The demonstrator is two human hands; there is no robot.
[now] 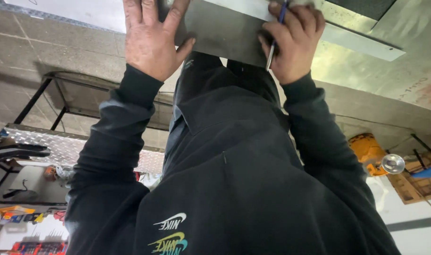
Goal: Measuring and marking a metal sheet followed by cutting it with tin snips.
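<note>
The 2 hands rest apart on a metal sheet (225, 33): left hand (151, 40) flat, fingers spread; right hand (293, 42) closed on a pen (274, 45) at the near edge.

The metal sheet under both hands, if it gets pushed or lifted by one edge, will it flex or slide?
The metal sheet looks flat and straight-edged, so probably stiff rather than floppy. Its smooth grey face may slide easily, though the left hand lies flat on it. The right hand grips its edge with a pen, so that hold is likely weaker.
</note>
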